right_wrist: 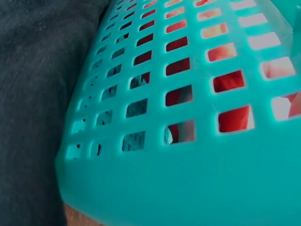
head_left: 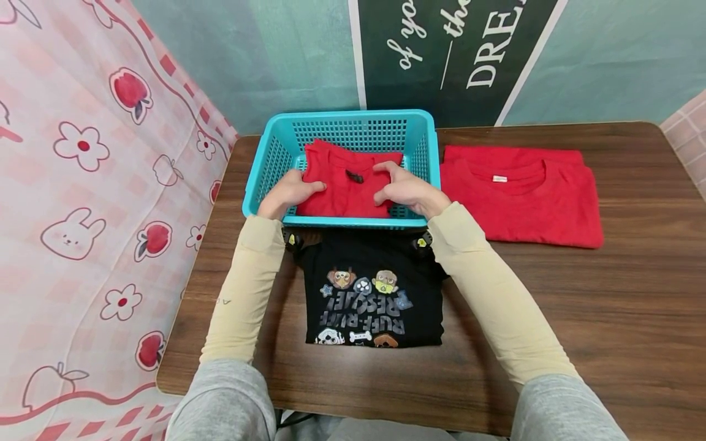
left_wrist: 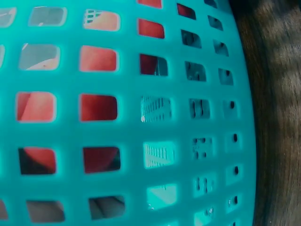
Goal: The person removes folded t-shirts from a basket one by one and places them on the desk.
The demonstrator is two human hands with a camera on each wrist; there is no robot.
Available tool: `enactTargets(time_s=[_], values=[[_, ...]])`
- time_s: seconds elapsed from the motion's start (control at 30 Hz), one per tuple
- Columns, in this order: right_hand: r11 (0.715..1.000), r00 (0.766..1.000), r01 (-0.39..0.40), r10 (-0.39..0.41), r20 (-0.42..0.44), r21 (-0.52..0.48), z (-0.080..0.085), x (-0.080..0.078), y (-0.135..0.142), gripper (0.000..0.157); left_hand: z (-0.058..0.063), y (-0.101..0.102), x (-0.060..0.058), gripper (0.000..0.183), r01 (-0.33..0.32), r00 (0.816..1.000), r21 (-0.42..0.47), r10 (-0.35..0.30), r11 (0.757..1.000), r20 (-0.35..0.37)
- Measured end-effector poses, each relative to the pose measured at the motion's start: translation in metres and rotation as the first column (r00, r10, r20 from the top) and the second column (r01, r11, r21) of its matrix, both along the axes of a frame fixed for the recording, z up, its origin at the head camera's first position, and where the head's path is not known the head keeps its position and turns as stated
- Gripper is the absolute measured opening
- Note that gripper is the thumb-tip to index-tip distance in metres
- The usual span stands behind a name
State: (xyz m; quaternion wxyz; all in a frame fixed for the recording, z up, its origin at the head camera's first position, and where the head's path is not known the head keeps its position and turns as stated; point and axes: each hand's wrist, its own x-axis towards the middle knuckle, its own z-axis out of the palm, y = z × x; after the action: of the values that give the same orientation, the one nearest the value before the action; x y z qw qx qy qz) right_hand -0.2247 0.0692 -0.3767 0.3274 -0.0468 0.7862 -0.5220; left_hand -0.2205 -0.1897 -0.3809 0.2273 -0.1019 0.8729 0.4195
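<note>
A folded red shirt [head_left: 349,197] with a dark neck label lies inside the turquoise plastic basket [head_left: 342,222]. My left hand [head_left: 289,191] reaches over the basket's near rim to the shirt's left side, thumb extended over the cloth and other fingers partly hidden. At the right side, my right hand [head_left: 407,188] touches the shirt, with thumb and index finger spread apart. Both wrist views are mostly filled by the basket wall [left_wrist: 129,132]; patches of red cloth [right_wrist: 229,81] show through its holes.
A folded black shirt [head_left: 366,312] with a cartoon print lies in front of the basket, under the forearms. Folded red shirts [head_left: 524,208] lie right of the basket on the brown wooden table [head_left: 634,306]. A patterned pink curtain [head_left: 83,202] hangs at left.
</note>
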Motion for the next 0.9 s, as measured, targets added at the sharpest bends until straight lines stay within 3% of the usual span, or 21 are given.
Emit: enactTargets(time_s=[0.27,0.53,0.9], values=[[1.0,0.999,-0.016,0.016,-0.04,-0.005,-0.0015,-0.001,0.001,0.081,0.0008,0.0004,0.0019,0.029,0.088,0.994,0.041,-0.085,0.995,-0.072],[0.999,0.997,0.021,-0.025,-0.077,-0.045,-0.0021,0.0006,0.0003,0.063,0.004,0.0004,0.0056,0.028,0.114,0.99,0.093,-0.105,0.989,-0.096],[0.984,0.993,0.079,-0.092,-0.079,-0.16,-0.0018,0.0014,0.0023,0.047,0.0053,0.0008,0.0054,0.054,0.118,0.988,0.219,-0.093,0.968,-0.122]])
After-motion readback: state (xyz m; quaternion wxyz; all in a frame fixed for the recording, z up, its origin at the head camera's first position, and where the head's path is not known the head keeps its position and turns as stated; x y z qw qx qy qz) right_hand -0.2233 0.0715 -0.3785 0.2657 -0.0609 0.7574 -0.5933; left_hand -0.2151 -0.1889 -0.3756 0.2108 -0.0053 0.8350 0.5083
